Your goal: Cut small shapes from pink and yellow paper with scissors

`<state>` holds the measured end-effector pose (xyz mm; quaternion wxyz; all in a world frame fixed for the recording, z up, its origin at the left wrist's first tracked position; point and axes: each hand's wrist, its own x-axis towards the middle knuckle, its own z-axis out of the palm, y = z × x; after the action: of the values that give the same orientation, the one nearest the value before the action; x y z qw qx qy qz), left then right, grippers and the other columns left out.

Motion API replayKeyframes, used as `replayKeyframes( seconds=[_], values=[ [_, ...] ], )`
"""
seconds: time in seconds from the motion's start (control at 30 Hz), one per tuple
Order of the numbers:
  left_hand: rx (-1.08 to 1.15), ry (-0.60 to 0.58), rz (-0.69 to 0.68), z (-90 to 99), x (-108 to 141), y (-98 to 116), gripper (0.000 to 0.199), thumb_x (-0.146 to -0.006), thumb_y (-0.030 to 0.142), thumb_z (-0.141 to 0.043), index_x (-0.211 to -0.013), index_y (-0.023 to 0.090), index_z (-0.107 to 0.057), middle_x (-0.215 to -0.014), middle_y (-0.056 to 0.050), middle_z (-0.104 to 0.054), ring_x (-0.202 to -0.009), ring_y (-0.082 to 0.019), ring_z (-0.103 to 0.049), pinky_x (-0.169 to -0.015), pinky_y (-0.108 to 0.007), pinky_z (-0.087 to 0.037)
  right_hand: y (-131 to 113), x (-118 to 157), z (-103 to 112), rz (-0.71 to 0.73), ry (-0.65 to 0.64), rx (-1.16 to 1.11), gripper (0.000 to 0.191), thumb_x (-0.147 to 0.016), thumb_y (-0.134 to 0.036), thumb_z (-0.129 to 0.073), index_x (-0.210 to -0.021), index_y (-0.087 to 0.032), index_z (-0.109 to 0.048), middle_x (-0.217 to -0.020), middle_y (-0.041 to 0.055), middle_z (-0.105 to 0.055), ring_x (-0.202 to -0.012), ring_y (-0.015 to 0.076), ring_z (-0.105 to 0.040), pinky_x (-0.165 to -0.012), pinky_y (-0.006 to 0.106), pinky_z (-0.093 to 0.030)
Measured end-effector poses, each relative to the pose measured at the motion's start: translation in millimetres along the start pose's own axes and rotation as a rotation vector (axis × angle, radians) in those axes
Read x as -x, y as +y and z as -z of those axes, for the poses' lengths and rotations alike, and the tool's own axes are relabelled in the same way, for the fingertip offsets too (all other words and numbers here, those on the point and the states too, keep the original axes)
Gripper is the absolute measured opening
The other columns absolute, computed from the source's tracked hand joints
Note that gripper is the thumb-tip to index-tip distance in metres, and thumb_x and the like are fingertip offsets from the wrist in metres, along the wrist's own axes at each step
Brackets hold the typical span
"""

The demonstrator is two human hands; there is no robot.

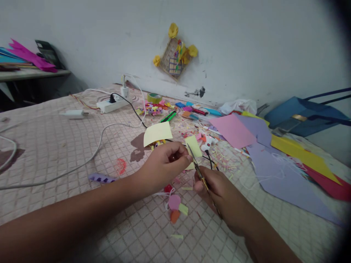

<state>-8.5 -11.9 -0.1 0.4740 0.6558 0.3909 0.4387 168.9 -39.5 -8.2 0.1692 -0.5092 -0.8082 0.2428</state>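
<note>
Left fingers (pixel 187 157): thumb and index brought together in a pinch, others curled under; a small pale yellow paper piece (pixel 194 146) appears to be gripped at its near left edge. Right fingers (pixel 201 186): closed around the handles of the scissors (pixel 202 176); blades pointed far and slightly left, laid against the paper piece. Blade gap too small to be judged.

Left hand (pixel 164 164) is held back-up, knuckles raised, fingers turned right; its forearm is stretched in from the near left, low and slanted. Right hand (pixel 219 193) is turned thumb side up, wrist roughly in line with the forearm, which is brought in from the near right. Hands are kept close, scissors between.

Just far of the left hand, a larger pale yellow sheet (pixel 158 133) is seen, propped over a partly hidden yellow item. Near the hands, a pink disc (pixel 174 202), an orange piece (pixel 174 216) and white string are scattered on the surface (pixel 131 226). A purple roll (pixel 101 178) is placed left, by the forearm. Far right of the paper piece, a white tool with a red switch (pixel 209 143) is laid. Farther out: green cutter (pixel 168 117), tape roll (pixel 154 98), power strip (pixel 112 105) at far left; pink sheet (pixel 234 130) and purple sheet (pixel 276 179) spread at right.
</note>
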Motion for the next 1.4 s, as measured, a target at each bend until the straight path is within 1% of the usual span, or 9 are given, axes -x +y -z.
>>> replayKeyframes(
  seconds=[0.1,0.2,0.37,0.67,0.83,1.0,1.17,1.3,1.4],
  values=[
    [-0.003,0.007,0.022,-0.9,0.1,0.1,0.014,-0.075,0.027,-0.051,-0.066,0.015,-0.050,-0.058,0.004,-0.045,-0.054,-0.008,-0.040,-0.049,-0.020,-0.032,-1.0,-0.3,0.3,0.000,0.000,0.007,0.037,-0.087,-0.052,-0.040,-0.072,-0.018,-0.048,-0.070,0.0023,-0.054,-0.062,0.0154,-0.047,-0.054,0.026,-0.033],
    [-0.041,0.019,0.015,-0.2,-0.1,1.6,0.016,-0.074,0.026,-0.051,-0.063,0.015,-0.049,-0.057,0.004,-0.044,-0.053,-0.007,-0.038,-0.048,-0.020,-0.031,-1.6,-0.7,1.3,0.002,0.003,0.030,0.037,-0.086,-0.051,-0.042,-0.072,-0.018,-0.048,-0.069,0.0024,-0.055,-0.062,0.0156,-0.048,-0.054,0.025,-0.033],
    [-0.063,0.018,0.018,4.1,-1.6,5.0,0.019,-0.075,0.026,-0.051,-0.060,0.015,-0.047,-0.055,0.005,-0.042,-0.051,-0.006,-0.036,-0.045,-0.019,-0.029,0.8,-1.2,2.8,0.035,-0.027,0.051,0.038,-0.086,-0.052,-0.041,-0.068,-0.019,-0.043,-0.064,0.0005,-0.051,-0.058,0.0142,-0.044,-0.052,0.025,-0.030],
    [-0.081,-0.005,0.025,7.6,-3.3,6.2,0.022,-0.074,0.026,-0.052,-0.057,0.015,-0.045,-0.052,0.006,-0.038,-0.047,-0.005,-0.031,-0.041,-0.017,-0.025,4.5,-3.8,2.3,0.014,-0.054,0.059,0.040,-0.087,-0.054,-0.038,-0.067,-0.019,-0.040,-0.063,-0.0007,-0.049,-0.056,0.0138,-0.043,-0.051,0.025,-0.027],
    [-0.095,0.002,0.033,7.1,-2.8,6.7,0.021,-0.074,0.025,-0.051,-0.057,0.015,-0.044,-0.052,0.006,-0.038,-0.047,-0.005,-0.033,-0.042,-0.017,-0.026,5.0,-2.4,2.3,0.011,-0.044,0.064,0.040,-0.086,-0.054,-0.039,-0.067,-0.020,-0.040,-0.062,-0.0009,-0.048,-0.056,0.0137,-0.042,-0.051,0.026,-0.027],
    [-0.107,-0.019,0.023,6.3,-3.6,5.3,0.021,-0.075,0.026,-0.051,-0.057,0.016,-0.045,-0.053,0.005,-0.041,-0.049,-0.006,-0.036,-0.044,-0.018,-0.029,5.6,-1.5,1.7,0.017,-0.038,0.080,0.037,-0.086,-0.051,-0.042,-0.067,-0.019,-0.041,-0.063,-0.0004,-0.050,-0.057,0.0140,-0.043,-0.052,0.026,-0.028],
    [-0.132,-0.002,0.020,5.8,-3.7,5.2,0.022,-0.074,0.025,-0.052,-0.056,0.016,-0.044,-0.052,0.006,-0.039,-0.047,-0.006,-0.033,-0.042,-0.017,-0.027,3.5,-3.7,2.4,-0.001,-0.042,0.080,0.037,-0.086,-0.051,-0.043,-0.067,-0.019,-0.042,-0.063,-0.0001,-0.051,-0.057,0.0144,-0.044,-0.052,0.026,-0.029],
    [-0.137,0.014,0.032,5.0,-3.4,6.4,0.020,-0.073,0.023,-0.052,-0.056,0.015,-0.045,-0.052,0.006,-0.041,-0.048,-0.006,-0.035,-0.042,-0.017,-0.028,2.4,-4.4,3.2,-0.006,-0.046,0.077,0.039,-0.087,-0.051,-0.039,-0.066,-0.019,-0.042,-0.063,0.0000,-0.050,-0.057,0.0144,-0.044,-0.052,0.026,-0.028],
    [-0.131,0.009,0.038,4.7,-3.0,7.8,0.020,-0.073,0.023,-0.052,-0.056,0.015,-0.046,-0.052,0.006,-0.041,-0.048,-0.006,-0.035,-0.043,-0.017,-0.028,2.8,-3.9,3.3,0.000,-0.043,0.087,0.039,-0.087,-0.052,-0.040,-0.065,-0.019,-0.042,-0.061,-0.0002,-0.049,-0.056,0.0145,-0.044,-0.051,0.026,-0.028]
  ],
)
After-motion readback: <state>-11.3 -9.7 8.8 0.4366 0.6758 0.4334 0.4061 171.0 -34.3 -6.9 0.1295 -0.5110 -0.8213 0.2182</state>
